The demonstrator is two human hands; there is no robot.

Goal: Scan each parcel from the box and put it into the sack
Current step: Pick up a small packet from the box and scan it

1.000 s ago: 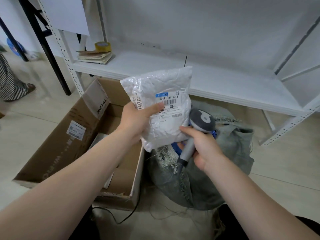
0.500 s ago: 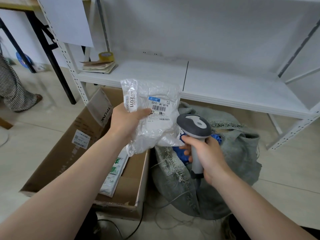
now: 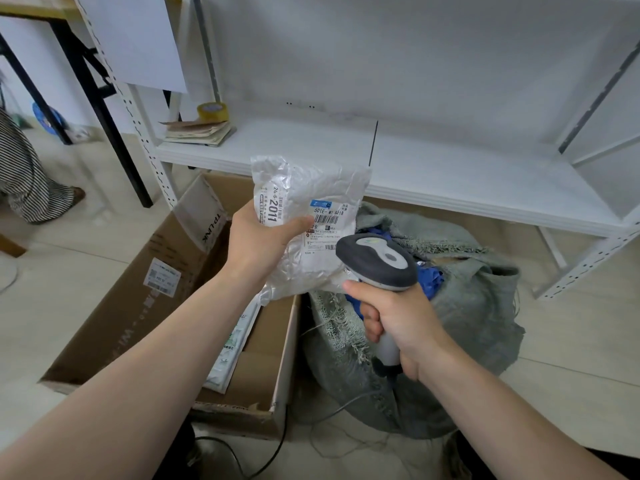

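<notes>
Parcel hangs above the box edge beside the sack, pinched by the left grip; right grip holds the scanner; its crumpled, shiny surface may spoil the barcode reading.

Parcel storeroom: white metal shelving, cardboard box, sack.

"24-6-2011" and "501E" are printed on labels of the white parcel. "TP-LINK" is printed on a flap of the cardboard box.
</notes>
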